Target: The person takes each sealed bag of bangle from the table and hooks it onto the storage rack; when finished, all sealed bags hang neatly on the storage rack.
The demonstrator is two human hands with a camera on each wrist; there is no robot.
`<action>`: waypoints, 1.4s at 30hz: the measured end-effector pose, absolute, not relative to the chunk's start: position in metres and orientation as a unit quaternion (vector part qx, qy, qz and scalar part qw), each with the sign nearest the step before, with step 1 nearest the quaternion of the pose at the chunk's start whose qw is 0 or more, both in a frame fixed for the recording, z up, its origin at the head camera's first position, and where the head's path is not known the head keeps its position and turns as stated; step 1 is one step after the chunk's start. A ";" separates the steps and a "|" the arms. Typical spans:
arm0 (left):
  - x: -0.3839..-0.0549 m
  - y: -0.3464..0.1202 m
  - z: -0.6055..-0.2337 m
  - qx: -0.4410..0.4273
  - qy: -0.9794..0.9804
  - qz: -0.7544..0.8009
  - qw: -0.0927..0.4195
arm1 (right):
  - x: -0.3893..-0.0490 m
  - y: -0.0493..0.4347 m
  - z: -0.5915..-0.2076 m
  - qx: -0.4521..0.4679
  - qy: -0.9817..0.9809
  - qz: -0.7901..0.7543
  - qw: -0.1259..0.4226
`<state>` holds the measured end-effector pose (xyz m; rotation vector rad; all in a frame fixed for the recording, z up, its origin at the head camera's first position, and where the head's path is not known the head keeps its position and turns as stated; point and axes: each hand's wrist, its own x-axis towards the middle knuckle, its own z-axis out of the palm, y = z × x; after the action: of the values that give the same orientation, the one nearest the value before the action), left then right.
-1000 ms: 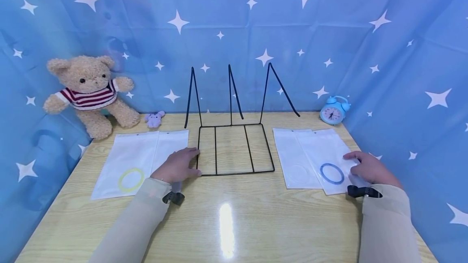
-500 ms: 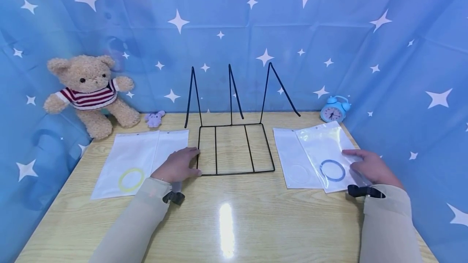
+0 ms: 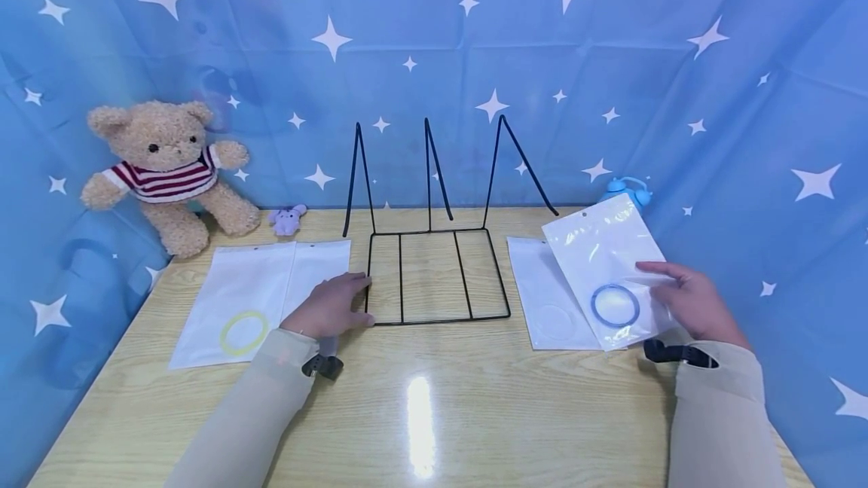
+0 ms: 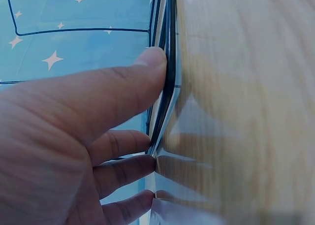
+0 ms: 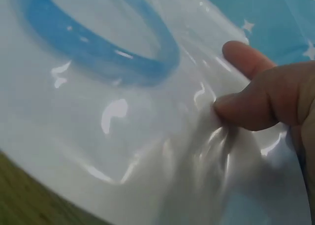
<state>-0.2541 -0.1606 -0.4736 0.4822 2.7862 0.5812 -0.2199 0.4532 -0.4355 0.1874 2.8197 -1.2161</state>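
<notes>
My right hand (image 3: pixel 698 303) pinches the right edge of a white, clear-fronted plastic bag (image 3: pixel 597 239), which is lifted and tilted. A blue ring (image 3: pixel 615 306) shows through its front; the right wrist view shows my thumb (image 5: pixel 251 107) pressing creases into the plastic. Under its left side lies another bag (image 3: pixel 542 285) with a pale, clear ring (image 3: pixel 554 321). At the left of a black wire rack (image 3: pixel 437 322), my left hand (image 3: pixel 328 306) rests with its fingers and thumb touching the frame. In the left wrist view the thumb (image 4: pixel 142 77) lies against the black wire.
Two more bags lie on the left, one (image 3: pixel 237 285) with a yellow ring (image 3: pixel 244 333), the other (image 3: pixel 315 269) partly under my left hand. A teddy bear (image 3: pixel 166 172), a small purple toy (image 3: pixel 287 221) and a blue alarm clock (image 3: pixel 627 188) stand along the starry curtain (image 3: pixel 407 6).
The bag with the blue ring has come up off the table in my right hand, its far end rising and tilting left, now partly covering the clock. My left hand has not moved.
</notes>
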 end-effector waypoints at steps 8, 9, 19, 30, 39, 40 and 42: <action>-0.252 -0.159 -0.471 0.170 0.958 0.197 0.123 | -0.216 0.444 -0.424 0.046 0.917 -0.397 -0.012; -0.252 -0.159 -0.471 0.170 0.958 0.197 0.122 | -0.216 0.443 -0.422 0.048 0.917 -0.396 -0.009; -0.250 -0.159 -0.469 0.169 0.957 0.201 0.122 | -0.214 0.434 -0.410 0.014 0.898 -0.437 -0.042; -0.250 -0.159 -0.468 0.169 0.957 0.201 0.123 | -0.203 0.418 -0.391 -0.025 0.876 -0.481 -0.041; -0.251 -0.159 -0.470 0.168 0.957 0.202 0.123 | -0.191 0.403 -0.374 -0.059 0.827 -0.557 -0.039; -0.251 -0.159 -0.470 0.167 0.957 0.202 0.123 | -0.190 0.403 -0.373 -0.063 0.827 -0.557 -0.038; -0.251 -0.159 -0.470 0.168 0.957 0.201 0.123 | -0.189 0.404 -0.372 -0.072 0.828 -0.556 -0.036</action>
<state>-0.2510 -0.1593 -0.4702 0.4889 2.7927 0.5879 -0.1889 0.4036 -0.3720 -0.2301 2.6603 -1.7865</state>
